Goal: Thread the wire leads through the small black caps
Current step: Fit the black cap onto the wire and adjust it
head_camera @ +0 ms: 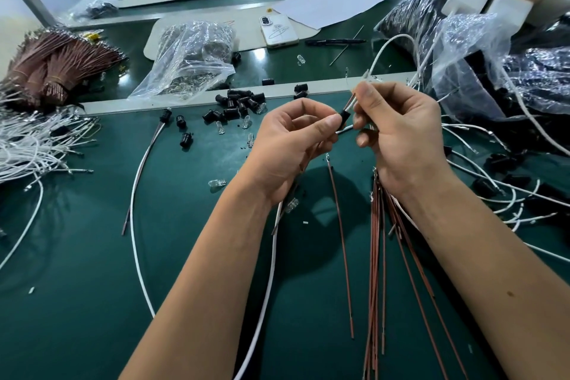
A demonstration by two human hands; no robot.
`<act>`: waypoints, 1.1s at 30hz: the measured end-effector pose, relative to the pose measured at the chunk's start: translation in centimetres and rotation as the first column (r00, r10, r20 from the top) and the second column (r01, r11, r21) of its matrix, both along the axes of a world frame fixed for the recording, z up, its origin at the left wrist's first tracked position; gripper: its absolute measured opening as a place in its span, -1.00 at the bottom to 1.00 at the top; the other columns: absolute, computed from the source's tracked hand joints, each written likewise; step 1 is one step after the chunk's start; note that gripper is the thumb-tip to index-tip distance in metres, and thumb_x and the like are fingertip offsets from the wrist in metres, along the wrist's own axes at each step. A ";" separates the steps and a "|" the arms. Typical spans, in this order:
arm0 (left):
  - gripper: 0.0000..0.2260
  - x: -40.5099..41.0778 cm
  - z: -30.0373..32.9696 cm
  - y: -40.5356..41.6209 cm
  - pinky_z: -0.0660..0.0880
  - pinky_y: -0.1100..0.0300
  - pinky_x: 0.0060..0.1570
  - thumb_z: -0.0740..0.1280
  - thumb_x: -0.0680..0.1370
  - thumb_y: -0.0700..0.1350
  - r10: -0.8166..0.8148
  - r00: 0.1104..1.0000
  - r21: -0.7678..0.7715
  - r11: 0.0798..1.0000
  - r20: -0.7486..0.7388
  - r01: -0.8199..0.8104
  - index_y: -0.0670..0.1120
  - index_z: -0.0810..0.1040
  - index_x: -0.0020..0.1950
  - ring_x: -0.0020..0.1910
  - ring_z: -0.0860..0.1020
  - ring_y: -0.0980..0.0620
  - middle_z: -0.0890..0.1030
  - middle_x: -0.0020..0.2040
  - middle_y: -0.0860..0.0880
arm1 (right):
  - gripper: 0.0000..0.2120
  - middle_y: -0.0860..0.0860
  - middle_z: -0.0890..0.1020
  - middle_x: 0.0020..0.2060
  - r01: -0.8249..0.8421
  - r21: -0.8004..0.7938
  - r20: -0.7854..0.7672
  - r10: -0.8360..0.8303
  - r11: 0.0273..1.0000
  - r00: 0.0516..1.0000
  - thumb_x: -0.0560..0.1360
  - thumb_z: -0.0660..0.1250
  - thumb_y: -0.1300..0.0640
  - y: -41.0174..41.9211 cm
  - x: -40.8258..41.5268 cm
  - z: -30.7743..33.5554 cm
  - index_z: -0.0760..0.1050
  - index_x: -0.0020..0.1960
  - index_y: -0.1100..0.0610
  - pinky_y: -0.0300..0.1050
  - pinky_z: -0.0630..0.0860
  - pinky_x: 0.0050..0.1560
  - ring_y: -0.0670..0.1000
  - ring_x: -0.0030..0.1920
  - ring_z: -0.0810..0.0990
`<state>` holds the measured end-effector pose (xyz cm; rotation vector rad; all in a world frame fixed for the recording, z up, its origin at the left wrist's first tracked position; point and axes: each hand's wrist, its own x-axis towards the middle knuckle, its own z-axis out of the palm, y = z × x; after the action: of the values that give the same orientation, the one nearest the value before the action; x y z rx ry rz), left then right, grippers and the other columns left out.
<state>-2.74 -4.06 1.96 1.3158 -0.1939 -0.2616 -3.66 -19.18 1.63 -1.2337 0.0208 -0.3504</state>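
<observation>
Above the middle of the green counter (pixel 92 256), the left hand (pixel 287 145) pinches a small black plastic cap (pixel 344 116) between thumb and forefinger. The right hand (pixel 401 133) pinches the thin brown and white wire leads (pixel 351 101) just above the cap, fingers curled round them; the lead ends appear to stand at or in the cap's mouth, though whether they have passed through cannot be told.

The cap looks light, hard and smooth, so it may slip or roll between fingertips; gripping its sides leaves the bore free. The leads seem thin and springy, likely to buckle if pushed from far back, so the grip belongs close to their tips.

More loose black caps (pixel 239 103) lie heaped near the counter's far edge, with small clear bulbs (pixel 246 122) among them. Straight brown wires (pixel 377 256) fan out below the right wrist toward the near edge. At the far edge, a clear plastic bag (pixel 191 68) holds small metallic parts, too small to identify. Along the right edge, crumpled clear bags (pixel 468 49) hold dark pieces, probably more caps.
</observation>
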 end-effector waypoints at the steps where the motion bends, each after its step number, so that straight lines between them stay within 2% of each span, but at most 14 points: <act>1: -0.92 0.1 0.0 0.2 0.53 0.32 -0.21 0.40 0.55 -0.32 -0.004 1.000 0.026 1.000 0.003 0.003 -0.16 0.61 -0.07 -0.30 0.56 0.09 0.62 -0.22 -0.08 | -0.86 0.04 0.59 -0.33 0.008 0.029 -0.009 -0.007 1.000 1.000 0.61 0.41 0.21 -0.2 0.1 0.0 0.58 -0.13 0.17 -0.24 0.41 -0.50 -0.05 -0.38 0.54; 3: -0.91 0.3 0.0 0.5 0.54 0.33 -0.21 0.40 0.56 -0.33 0.024 1.000 0.067 0.998 -0.005 -0.023 -0.16 0.64 -0.04 -0.29 0.56 0.10 0.64 -0.21 -0.06 | -0.86 0.05 0.63 -0.28 0.040 0.068 -0.031 -0.038 0.997 0.999 0.64 0.37 0.20 -0.8 0.4 0.1 0.55 -0.10 0.14 -0.25 0.41 -0.49 -0.04 -0.35 0.59; 5: -0.91 0.6 0.1 1.0 0.54 0.35 -0.24 0.39 0.56 -0.34 0.102 0.994 0.061 0.993 -0.037 -0.100 -0.17 0.64 -0.03 -0.31 0.55 0.11 0.64 -0.22 -0.06 | -0.86 0.04 0.67 -0.28 0.091 -0.006 -0.046 -0.091 0.996 0.995 0.66 0.33 0.20 -1.3 0.7 -0.1 0.53 -0.08 0.14 -0.24 0.43 -0.50 -0.02 -0.37 0.61; 7: -0.92 1.0 0.2 1.5 0.54 0.36 -0.26 0.38 0.57 -0.34 0.198 0.977 0.018 0.980 -0.083 -0.197 -0.19 0.63 -0.04 -0.31 0.55 0.11 0.65 -0.23 -0.06 | -0.87 0.00 0.66 -0.33 0.130 -0.233 -0.027 -0.140 0.964 0.990 0.65 0.35 0.21 -1.6 0.8 -0.5 0.57 -0.08 0.12 -0.20 0.45 -0.52 -0.04 -0.43 0.55; 9: -0.94 1.3 0.2 1.9 0.54 0.36 -0.26 0.38 0.57 -0.33 0.271 0.954 -0.056 0.958 -0.130 -0.280 -0.20 0.63 -0.04 -0.29 0.55 0.10 0.65 -0.21 -0.07 | -0.92 0.00 0.64 -0.33 0.145 -0.478 0.031 -0.149 0.866 0.988 0.63 0.38 0.21 -1.4 0.9 -1.1 0.65 -0.01 0.12 -0.12 0.51 -0.51 -0.04 -0.45 0.54; 11: -0.94 1.5 0.3 2.2 0.54 0.35 -0.25 0.39 0.57 -0.31 0.317 0.934 -0.129 0.932 -0.164 -0.338 -0.19 0.63 -0.04 -0.27 0.56 0.10 0.64 -0.20 -0.09 | -0.85 0.04 0.65 -0.23 0.154 -0.566 0.077 -0.134 0.810 0.988 0.62 0.37 0.25 -1.4 0.9 -1.4 0.67 0.15 0.15 -0.04 0.62 -0.42 -0.04 -0.39 0.59; 14: -0.92 1.5 0.4 2.2 0.54 0.35 -0.25 0.39 0.56 -0.31 0.352 0.919 -0.193 0.903 -0.178 -0.383 -0.16 0.65 -0.07 -0.28 0.57 0.09 0.64 -0.21 -0.08 | -0.59 0.10 0.64 0.17 0.043 -0.564 0.071 -0.004 0.825 0.997 0.62 0.34 0.35 -1.7 1.2 -1.2 0.48 0.46 0.21 -0.03 0.70 0.02 -0.06 0.07 0.69; 16: -0.91 1.5 0.4 2.0 0.54 0.35 -0.25 0.39 0.57 -0.32 0.355 0.919 -0.209 0.898 -0.173 -0.386 -0.15 0.64 -0.07 -0.29 0.57 0.10 0.64 -0.22 -0.06 | -0.49 0.03 0.56 0.39 0.037 -0.668 0.042 -0.012 0.744 0.999 0.60 0.36 0.34 -2.3 1.4 -0.9 0.40 0.53 0.17 -0.07 0.60 0.27 -0.12 0.31 0.60; 18: -0.91 1.4 0.2 1.8 0.54 0.35 -0.25 0.38 0.57 -0.32 0.345 0.924 -0.208 0.903 -0.167 -0.375 -0.15 0.63 -0.06 -0.29 0.57 0.11 0.64 -0.24 -0.05 | -0.62 0.02 0.66 0.26 0.212 -0.774 0.113 -0.198 0.597 0.974 0.58 0.39 0.28 -3.2 1.4 -0.6 0.57 0.39 0.15 -0.06 0.63 0.18 -0.07 0.20 0.67; 20: -0.91 1.4 0.1 1.5 0.54 0.35 -0.25 0.38 0.57 -0.32 0.328 0.931 -0.199 0.913 -0.160 -0.356 -0.16 0.63 -0.03 -0.29 0.57 0.10 0.64 -0.24 -0.04 | -0.83 0.09 0.74 -0.04 0.332 -0.872 0.178 -0.399 0.360 0.900 0.57 0.39 0.11 -4.7 1.2 -0.4 0.71 0.08 0.14 0.10 0.65 0.05 0.12 -0.04 0.71; 24: -0.89 1.3 -0.2 0.8 0.54 0.35 -0.22 0.33 0.59 -0.35 0.283 0.947 -0.186 0.933 -0.150 -0.308 -0.23 0.62 0.06 -0.27 0.55 0.09 0.62 -0.21 -0.04 | -0.54 0.16 0.69 -0.23 0.002 -0.987 -0.076 -0.481 0.159 0.874 0.49 0.42 -0.32 -5.0 0.7 0.0 0.65 -0.21 0.09 0.03 0.60 -0.05 0.25 -0.10 0.67; 27: -0.86 1.2 -0.3 0.3 0.55 0.35 -0.19 0.30 0.61 -0.36 0.226 0.967 -0.156 0.957 -0.121 -0.243 -0.22 0.63 0.07 -0.27 0.54 0.11 0.61 -0.20 -0.04 | -0.44 0.13 0.68 -0.18 -0.143 -0.990 -0.135 -0.465 0.017 0.875 0.36 0.45 -0.46 -3.6 0.5 0.0 0.62 -0.15 0.07 0.00 0.58 -0.08 0.21 -0.07 0.67; 30: -0.86 0.9 -0.4 -0.1 0.55 0.34 -0.18 0.29 0.61 -0.36 0.162 0.982 -0.142 0.974 -0.099 -0.175 -0.22 0.63 0.05 -0.24 0.54 0.09 0.60 -0.16 -0.07 | -0.62 0.14 0.69 -0.15 -0.125 -0.992 -0.106 -0.451 -0.012 0.886 0.41 0.50 -0.24 -3.2 0.5 -0.1 0.67 -0.09 0.08 -0.04 0.52 -0.10 0.22 -0.07 0.66; 33: -0.86 0.8 -0.5 -0.1 0.54 0.34 -0.18 0.29 0.61 -0.35 0.102 0.990 -0.154 0.981 -0.095 -0.116 -0.21 0.62 0.05 -0.23 0.55 0.09 0.59 -0.13 -0.09 | -0.78 0.16 0.69 -0.16 -0.143 -0.989 -0.147 -0.463 0.044 0.874 0.46 0.46 -0.06 -3.4 0.3 0.2 0.68 -0.09 0.10 -0.01 0.57 -0.06 0.24 -0.07 0.66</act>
<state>-1.96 -4.20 1.45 1.1499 -0.0671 -0.2059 -3.39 -22.54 1.78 -2.8265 0.4052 -0.2445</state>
